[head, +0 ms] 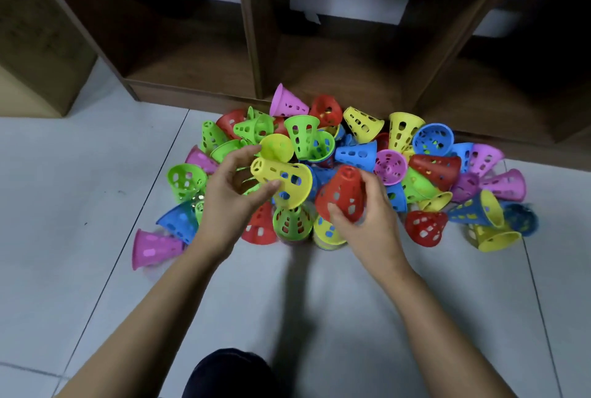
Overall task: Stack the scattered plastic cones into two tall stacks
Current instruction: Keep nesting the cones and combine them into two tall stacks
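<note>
A: We log the yellow cone [281,181] first. It is at the centre of the frame, lying on its side with the narrow end pointing left, lifted above the heap.
B: Grip?
A: Our left hand [230,202] has it pinched, thumb against the wall and fingers curled over near the narrow end.
B: And the red cone [342,194]?
A: Just right of the yellow one, narrow end up, slightly tilted. Our right hand [367,218] is wrapped round it, thumb on the lower rim and fingers behind.
B: We note that the two wide rims are close. We cannot tell whether they touch.
A: Agreed. Beneath and around both is the pile of cones [425,167], green, blue, pink, red and yellow, lying every way across the middle of the frame. One pink cone [153,247] lies at the pile's lower-left edge.
B: Surroundings?
A: Pale tiled floor [80,205] under everything, a dark wooden shelf unit [256,45] along the top, and a cardboard box [38,29] at upper left.
</note>
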